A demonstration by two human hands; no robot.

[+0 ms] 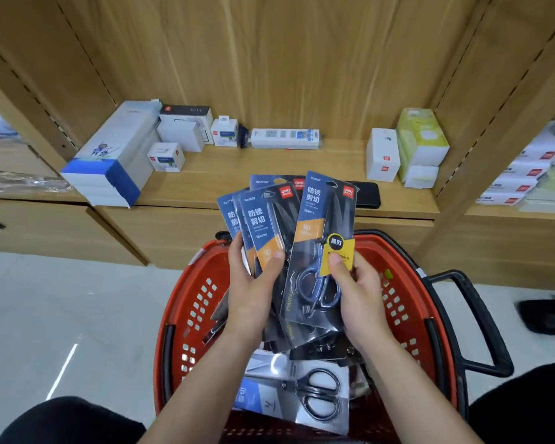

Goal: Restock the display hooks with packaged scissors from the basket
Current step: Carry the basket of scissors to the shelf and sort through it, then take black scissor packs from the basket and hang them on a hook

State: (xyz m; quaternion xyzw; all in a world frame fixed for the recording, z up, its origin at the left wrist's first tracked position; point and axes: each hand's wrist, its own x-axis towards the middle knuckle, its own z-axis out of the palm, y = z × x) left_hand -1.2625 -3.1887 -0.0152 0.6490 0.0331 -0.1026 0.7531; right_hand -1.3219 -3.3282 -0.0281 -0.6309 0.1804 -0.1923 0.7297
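Above the red plastic basket (186,302) my left hand (253,290) grips a fanned stack of several blue scissor packs (263,219), thumb pressed on the front card. To its right, my right hand (356,293) holds a single pack of blue-handled scissors (321,251) upright, thumb on its yellow label. A further pack with black-handled scissors (314,392) lies flat in the basket under my forearms. No display hooks are in view.
Behind the basket a wooden shelf (269,174) carries white boxes, a power strip (285,138) and a black case (367,195). A tall blue-and-white box (116,155) lies at its left end. The basket's black handle (474,318) sticks out to the right. Grey floor lies on the left.
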